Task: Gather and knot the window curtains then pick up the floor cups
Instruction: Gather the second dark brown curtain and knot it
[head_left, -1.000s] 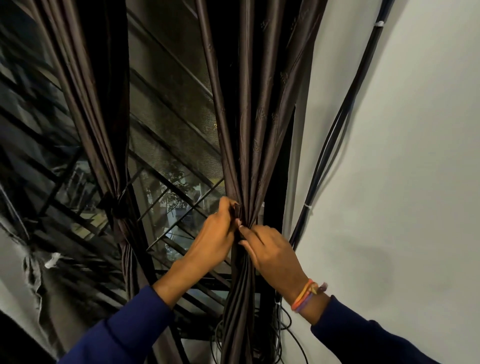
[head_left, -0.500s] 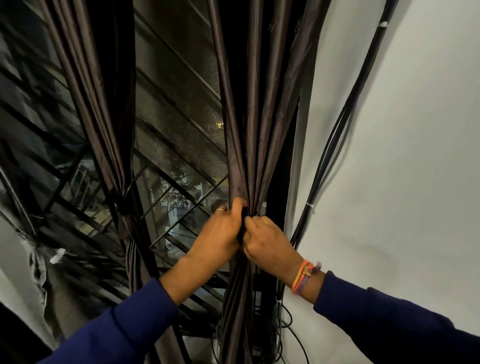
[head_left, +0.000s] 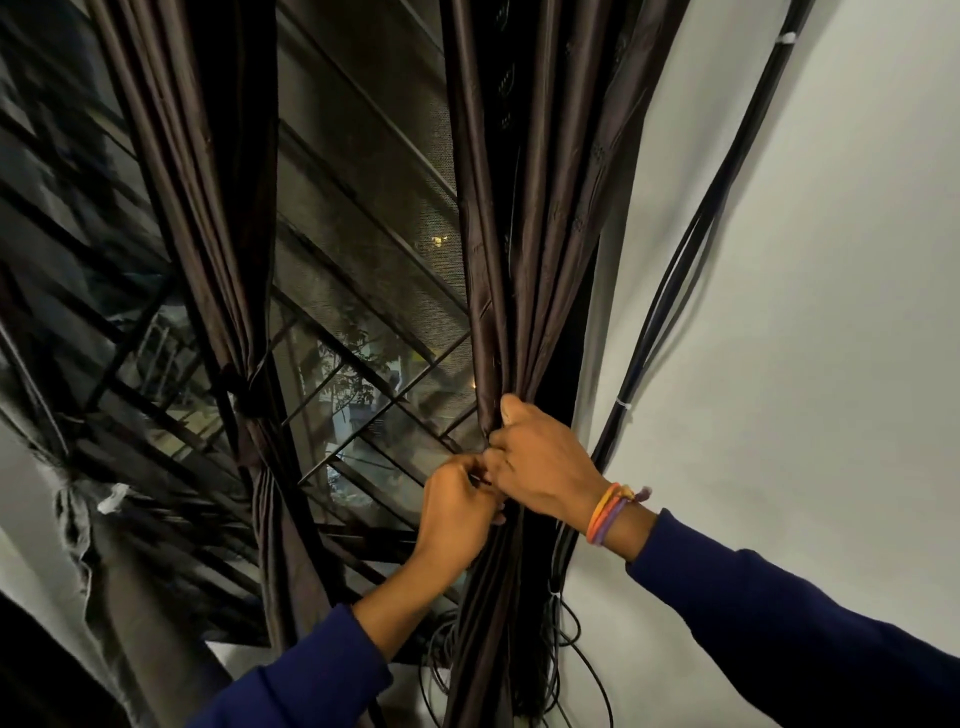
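At the window's right edge, in the head view, the hands have traded heights since half a second ago: then both sat level at the curtain's gathered waist, now the right hand (head_left: 545, 457) sits higher and the left hand (head_left: 457, 512) has dropped just below it. That reads as the tie-off under way on this panel, one hand pinning the bunch while the other works something small at it; what that is, I cannot tell.

The right hand grips the right curtain (head_left: 524, 249), thumb up against the pleats and fingers curled round the bundle. The left hand is also closed, fingertips pinched against the fabric directly beneath, the two hands touching. Below them the cloth hangs in one tight rope beside the cables (head_left: 670, 280) on the wall.

The left curtain (head_left: 208, 218) is already cinched at mid-height. So one panel looks done and this one is nearly so. No cups are in view; that part is not yet begun.
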